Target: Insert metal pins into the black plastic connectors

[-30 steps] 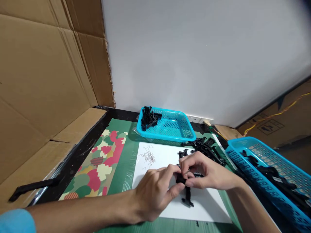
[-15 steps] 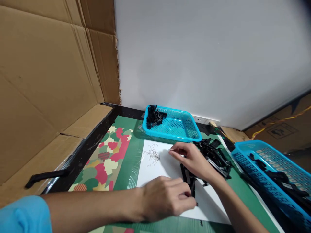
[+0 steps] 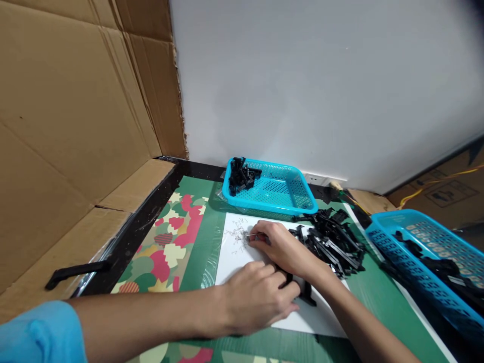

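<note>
On the white sheet (image 3: 226,269), my left hand (image 3: 260,297) lies with its fingers curled around a black plastic part (image 3: 308,295), which juts out to the right of the knuckles. My right hand (image 3: 274,242) is just beyond it, thumb and forefinger pinched on a thin shiny metal piece (image 3: 250,235). That piece points at a small heap of fine bent metal wires (image 3: 238,234) on the sheet; whether it touches them I cannot make out. Close by on the right, a pile of long black plastic parts (image 3: 336,239) partly covers the sheet's edge.
A blue basket (image 3: 264,205) holding several black parts stands at the back by the wall. Another blue basket (image 3: 412,275) with black parts is at the right. Cardboard (image 3: 68,101) rises at the left, where a black handle-like piece (image 3: 77,271) lies. A yellow cable (image 3: 434,181) runs at the right.
My right hand has moved left to the wire heap with the thin metal piece. My left hand has shifted slightly left and up, still around the black part. The view has tilted slightly.
</note>
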Tool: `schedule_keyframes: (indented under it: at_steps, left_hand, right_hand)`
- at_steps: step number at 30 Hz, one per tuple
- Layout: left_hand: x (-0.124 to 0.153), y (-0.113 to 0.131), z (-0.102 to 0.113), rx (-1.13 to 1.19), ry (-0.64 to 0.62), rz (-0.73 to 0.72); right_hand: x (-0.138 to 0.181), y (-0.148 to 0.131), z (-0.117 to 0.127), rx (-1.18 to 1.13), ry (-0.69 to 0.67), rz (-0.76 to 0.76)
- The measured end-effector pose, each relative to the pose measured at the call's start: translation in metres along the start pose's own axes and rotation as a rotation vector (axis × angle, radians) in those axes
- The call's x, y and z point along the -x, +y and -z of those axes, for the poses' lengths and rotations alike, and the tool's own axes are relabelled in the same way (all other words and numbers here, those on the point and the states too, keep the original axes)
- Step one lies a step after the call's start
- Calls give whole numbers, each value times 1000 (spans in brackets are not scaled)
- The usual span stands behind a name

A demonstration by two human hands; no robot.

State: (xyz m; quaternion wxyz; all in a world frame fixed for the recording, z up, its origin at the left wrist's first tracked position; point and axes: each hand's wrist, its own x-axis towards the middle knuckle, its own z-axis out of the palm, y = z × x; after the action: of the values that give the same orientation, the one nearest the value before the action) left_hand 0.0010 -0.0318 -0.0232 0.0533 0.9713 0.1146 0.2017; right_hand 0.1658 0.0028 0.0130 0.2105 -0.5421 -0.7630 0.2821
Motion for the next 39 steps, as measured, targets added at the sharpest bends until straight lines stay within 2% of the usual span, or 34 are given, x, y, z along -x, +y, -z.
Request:
schedule_keyframes:
  at_steps: [6,13,17,20,23,25,27,30,34,39]
  left_hand:
    - [0,-1,4,-39,-11,-35]
    - [-2,0,8,1,-66,58]
    - [-3,-3,10,244,-53,175]
    - [-5,-8,13,653,38,379]
    - [-11,-15,15,1117,193,548]
    - [-14,-19,15,1322,257,635]
    - [-16,-23,13,1467,274,678]
    - [-16,-25,12,1652,228,654]
    - [-16,-26,14,1678,147,648]
    - [-19,-25,16,1572,189,670]
  right_hand:
    - [6,2,8,13,-24,-4]
    - [26,10,47,-100,33,-31]
    - [49,24,70,-285,161,-5]
    - [64,34,79,-362,252,6]
    - [71,39,77,-403,296,5]
    - [71,38,70,-426,290,8]
    - [68,35,60,-454,264,11]
    - [63,30,45,-536,269,2]
    - [60,26,34,-620,341,8]
    - [62,23,34,-572,358,43]
